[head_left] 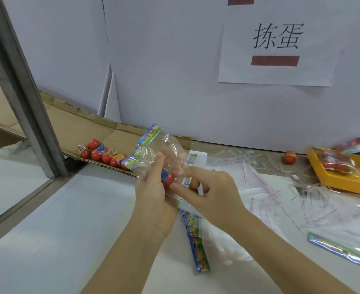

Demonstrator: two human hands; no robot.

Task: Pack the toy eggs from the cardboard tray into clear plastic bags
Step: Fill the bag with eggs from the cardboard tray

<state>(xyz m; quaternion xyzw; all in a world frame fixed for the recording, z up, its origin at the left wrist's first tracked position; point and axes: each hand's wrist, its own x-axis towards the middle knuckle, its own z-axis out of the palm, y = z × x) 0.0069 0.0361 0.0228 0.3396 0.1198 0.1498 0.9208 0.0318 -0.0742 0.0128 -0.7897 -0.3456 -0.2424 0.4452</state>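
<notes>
Left hand (pixel 153 194) grips clear bag (pixel 171 145), fingers blurred behind plastic. Right hand (pixel 211 192), curled, pinches half-hidden toy egg (pixel 168 178). Tray eggs (pixel 102 154) at 10 o'clock, partly covered.

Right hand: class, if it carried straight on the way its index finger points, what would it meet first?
The right hand would most likely meet the red toy egg, held against the left hand inside or behind the clear bag; depth is unclear.

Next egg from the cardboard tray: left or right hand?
Probably right. The left hand sits nearer the tray eggs, but it holds the clear bag and the egg there. The right hand only pinches the bag beside that egg, so it frees up sooner.
</notes>
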